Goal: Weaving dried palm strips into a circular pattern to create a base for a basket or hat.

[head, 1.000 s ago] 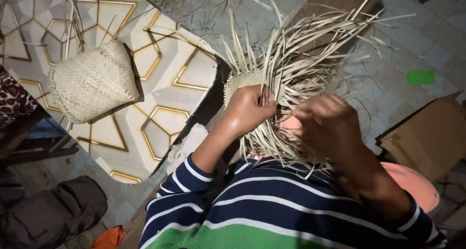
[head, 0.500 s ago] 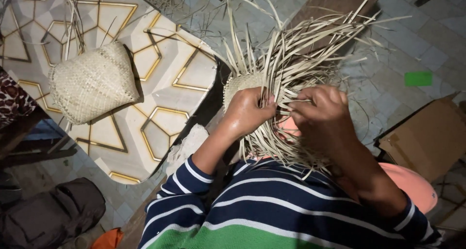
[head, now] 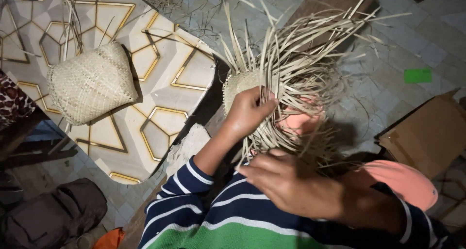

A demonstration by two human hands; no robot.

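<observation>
Left hand (head: 250, 111) pinches pale strips at the woven base of the half-made basket (head: 286, 91), which sits in the person's lap with loose strips fanning upward. Right hand (head: 286, 183) hovers lower, near the striped sleeves, fingers curled around a few strips trailing from the basket's lower edge. Well apart to the left, a finished woven basket (head: 92, 81) lies on the patterned table (head: 160, 98). A cardboard box (head: 427, 132) stands on the right
</observation>
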